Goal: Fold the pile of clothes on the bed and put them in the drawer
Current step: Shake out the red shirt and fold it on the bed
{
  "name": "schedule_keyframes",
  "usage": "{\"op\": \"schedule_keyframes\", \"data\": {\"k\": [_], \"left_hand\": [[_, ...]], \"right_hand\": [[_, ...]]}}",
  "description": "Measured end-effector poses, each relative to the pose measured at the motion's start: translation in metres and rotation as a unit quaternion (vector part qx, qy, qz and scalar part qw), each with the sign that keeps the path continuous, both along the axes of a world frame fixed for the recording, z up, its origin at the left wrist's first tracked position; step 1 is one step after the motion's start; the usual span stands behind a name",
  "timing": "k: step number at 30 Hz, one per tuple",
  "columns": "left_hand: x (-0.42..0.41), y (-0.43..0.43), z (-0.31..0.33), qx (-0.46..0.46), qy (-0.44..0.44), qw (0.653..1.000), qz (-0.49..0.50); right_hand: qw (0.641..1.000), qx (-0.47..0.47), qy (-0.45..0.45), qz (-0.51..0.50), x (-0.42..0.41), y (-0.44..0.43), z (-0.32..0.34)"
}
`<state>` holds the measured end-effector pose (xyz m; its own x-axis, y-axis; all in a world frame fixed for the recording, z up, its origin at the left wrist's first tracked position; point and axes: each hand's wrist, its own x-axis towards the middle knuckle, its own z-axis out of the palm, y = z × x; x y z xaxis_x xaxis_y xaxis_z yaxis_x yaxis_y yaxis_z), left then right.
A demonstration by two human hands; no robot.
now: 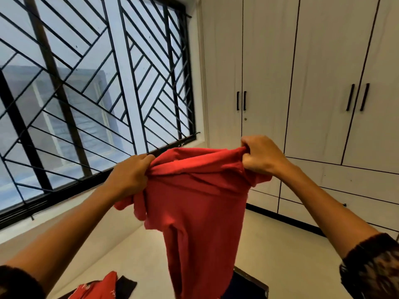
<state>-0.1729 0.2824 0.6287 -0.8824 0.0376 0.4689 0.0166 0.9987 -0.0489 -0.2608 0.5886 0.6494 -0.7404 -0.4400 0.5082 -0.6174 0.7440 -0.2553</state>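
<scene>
by the barred window (90,83), left hand (129,173) and right hand (262,155) are clenching a soft, limp red cotton shirt (198,208) by its top edge; shoulders look the best hold.

This is looking like a bedroom in a home. A tall white wardrobe (313,83) is filling the wall on the right, with long black handles (241,100) on its doors and drawers (345,186) low down. A big window (90,93) with black metal bars in slanting lines is letting in daylight on the left, and another building is showing outside. Clothes (97,288) are lying at the bottom edge, above a pale floor (269,244).
</scene>
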Motion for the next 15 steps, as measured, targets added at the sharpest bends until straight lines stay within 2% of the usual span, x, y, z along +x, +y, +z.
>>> {"op": "schedule_keyframes", "data": {"k": [2, 4, 8, 12, 15], "left_hand": [[0.003, -0.013, -0.002, -0.073, 0.036, 0.994, 0.072], [0.007, -0.027, -0.003, -0.094, 0.037, 0.988, 0.118], [0.01, -0.058, -0.004, 0.007, 0.023, 0.991, 0.129], [0.003, -0.078, -0.013, 0.031, 0.03, 0.992, 0.115], [-0.007, -0.093, -0.023, 0.024, 0.025, 0.991, 0.127]], "right_hand": [[0.999, -0.032, 0.015, 0.007, 0.004, -0.012, 0.003], [0.998, -0.058, 0.027, 0.005, 0.005, -0.019, 0.005], [0.995, -0.081, 0.05, -0.029, 0.002, -0.041, 0.005], [0.996, -0.038, 0.059, -0.062, -0.006, -0.063, -0.002], [0.996, -0.011, 0.032, -0.084, -0.017, -0.079, -0.014]]}}
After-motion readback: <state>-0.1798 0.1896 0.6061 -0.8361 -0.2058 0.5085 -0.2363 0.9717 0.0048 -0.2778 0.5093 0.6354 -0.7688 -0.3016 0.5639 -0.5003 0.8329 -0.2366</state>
